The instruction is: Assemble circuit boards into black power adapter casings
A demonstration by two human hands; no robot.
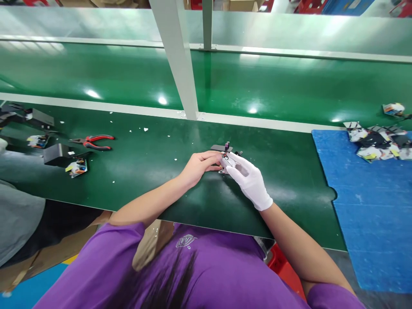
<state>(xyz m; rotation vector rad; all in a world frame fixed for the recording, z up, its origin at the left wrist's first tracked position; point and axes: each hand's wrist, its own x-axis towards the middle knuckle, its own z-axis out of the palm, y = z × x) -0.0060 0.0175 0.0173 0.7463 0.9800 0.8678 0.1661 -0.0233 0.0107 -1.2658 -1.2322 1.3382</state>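
Small electronic assembly (225, 150) in mid-handling at the desk

The grip is two-handed: the bare left hand (200, 166) closes its fingertips on the near-left side of the assembly, while the white-gloved right hand (250, 177) curls thumb and fingers about its right side. The piece sits between them, just above or on the desk (144, 163); which of the two cannot be told. A flat dark plate (217, 148) juts out beyond the fingertips, and the hands cover most of the rest.

As for progress, this one unit looks partway through handling, a judgement only, since its joints are hidden. Well to the right of the grip, a cluster of boards (375, 141) with white and dark parts lies on a blue sheet (357, 206), and a single board (393, 109) lies farther off beyond it. Whether these are finished is not clear. Well to the left, two loose boards (76, 167) lie near black housings (57, 155), apparently not yet worked on here; red-handled pliers (93, 141) lie between them and the grip, untouched.

Of containers, the black housings show no visible contents. Far beyond the grip, past the frame, are a blue crate (349, 6) and a cardboard box (243, 5); what they hold cannot be made out.
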